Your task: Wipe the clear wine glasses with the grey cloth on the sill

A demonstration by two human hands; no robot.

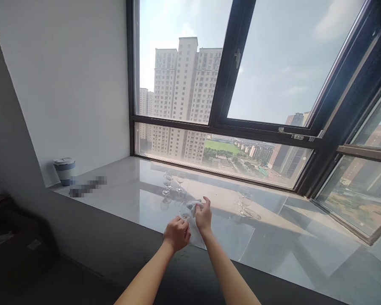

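Observation:
A clear stemmed glass (186, 209) is held over the front part of the sill, its bowl turned upward. My left hand (177, 234) is closed below the bowl, around the stem, most of which its fingers hide. At the right side of the bowl, my right hand (203, 215) pinches a pale, thin cloth or tissue (197, 204) against the rim, with one finger raised. Beyond my hands stand small stemmed glasses, one glass (167, 182) just left of another glass (180, 179). Farther right is more clear glassware (241, 204), faint in the glare.
The glossy tiled window sill (120, 199) runs across the view, with its front edge near my wrists. A lidded blue and white cup (65, 173) stands at the left wall, beside a blurred-out item (87, 187). Dark window frames (220, 123) border the back.

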